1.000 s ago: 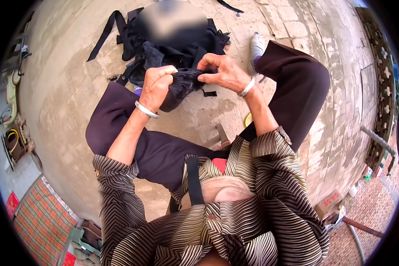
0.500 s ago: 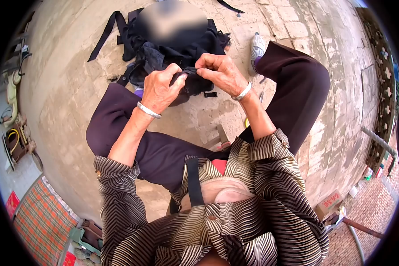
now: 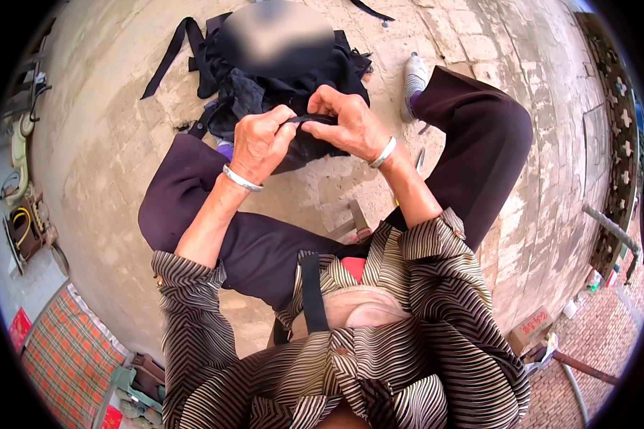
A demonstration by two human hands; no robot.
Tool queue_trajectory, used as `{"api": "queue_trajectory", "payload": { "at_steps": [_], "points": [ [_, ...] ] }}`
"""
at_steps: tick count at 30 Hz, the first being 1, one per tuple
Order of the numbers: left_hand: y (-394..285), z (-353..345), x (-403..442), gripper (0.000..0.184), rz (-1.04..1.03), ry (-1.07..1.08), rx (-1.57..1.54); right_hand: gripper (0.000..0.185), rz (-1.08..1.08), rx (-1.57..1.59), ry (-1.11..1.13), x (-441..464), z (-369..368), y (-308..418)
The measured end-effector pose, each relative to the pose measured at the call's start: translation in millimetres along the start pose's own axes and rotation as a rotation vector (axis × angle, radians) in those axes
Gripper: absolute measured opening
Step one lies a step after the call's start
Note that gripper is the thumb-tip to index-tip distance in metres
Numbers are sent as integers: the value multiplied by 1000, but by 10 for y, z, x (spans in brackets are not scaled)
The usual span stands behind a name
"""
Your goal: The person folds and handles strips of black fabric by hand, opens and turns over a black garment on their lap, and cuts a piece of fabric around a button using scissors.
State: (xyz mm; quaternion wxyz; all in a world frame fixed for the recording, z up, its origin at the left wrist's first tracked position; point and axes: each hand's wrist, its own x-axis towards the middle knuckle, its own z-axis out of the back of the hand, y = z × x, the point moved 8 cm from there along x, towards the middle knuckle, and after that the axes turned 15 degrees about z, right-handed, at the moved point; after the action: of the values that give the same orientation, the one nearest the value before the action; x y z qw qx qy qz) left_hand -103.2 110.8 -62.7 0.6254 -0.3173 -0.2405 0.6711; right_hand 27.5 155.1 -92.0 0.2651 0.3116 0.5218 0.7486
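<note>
Between my raised knees lies a heap of black fabric (image 3: 275, 93) with long straps, perhaps a bag or garment; its kind is unclear. My left hand (image 3: 261, 146) pinches a narrow black strip (image 3: 309, 119) at its left end, thumb and finger pressed together. From the right, my right hand (image 3: 350, 127) is closed on the same strip, its thumb below and curled fingers above. The strip bends slightly upward between both hands. A loose black strap (image 3: 170, 61) trails over the ground on the left. A blurred patch hides the top of the heap.
Worn stone paving (image 3: 93, 136) surrounds me. A thin metal tool (image 3: 421, 159) and a small wooden piece (image 3: 358, 214) lie between my legs. A plaid cloth (image 3: 71, 354) is at lower left, a cardboard box (image 3: 531, 327) at lower right, and a pipe (image 3: 612, 227) at right.
My right hand has shifted slightly left and turned, its thumb now extended under the strip. The black buckle that hung below the hands no longer shows. My left hand has barely moved.
</note>
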Motion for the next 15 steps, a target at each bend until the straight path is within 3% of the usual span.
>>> {"api": "queue_trajectory", "payload": {
  "at_steps": [2,4,7,9,11,13,15],
  "points": [
    [-17,65,18,5,-12,-51,-177,30,102,-128,-69,13,-7,71],
    [11,83,48,8,67,-22,-210,31,74,-152,-61,0,-58,93],
    [207,41,79,9,359,142,-459,30,204,-306,-195,2,18,247],
    [217,76,87,9,369,150,-549,27,370,-464,-268,-2,91,425],
    [290,41,107,10,407,215,-773,25,376,-409,-277,-11,98,396],
    [324,13,101,13,398,201,-807,23,381,-356,-287,-32,88,390],
    [310,20,111,16,387,188,-841,21,153,-92,-315,-43,48,242]
  ]
}}
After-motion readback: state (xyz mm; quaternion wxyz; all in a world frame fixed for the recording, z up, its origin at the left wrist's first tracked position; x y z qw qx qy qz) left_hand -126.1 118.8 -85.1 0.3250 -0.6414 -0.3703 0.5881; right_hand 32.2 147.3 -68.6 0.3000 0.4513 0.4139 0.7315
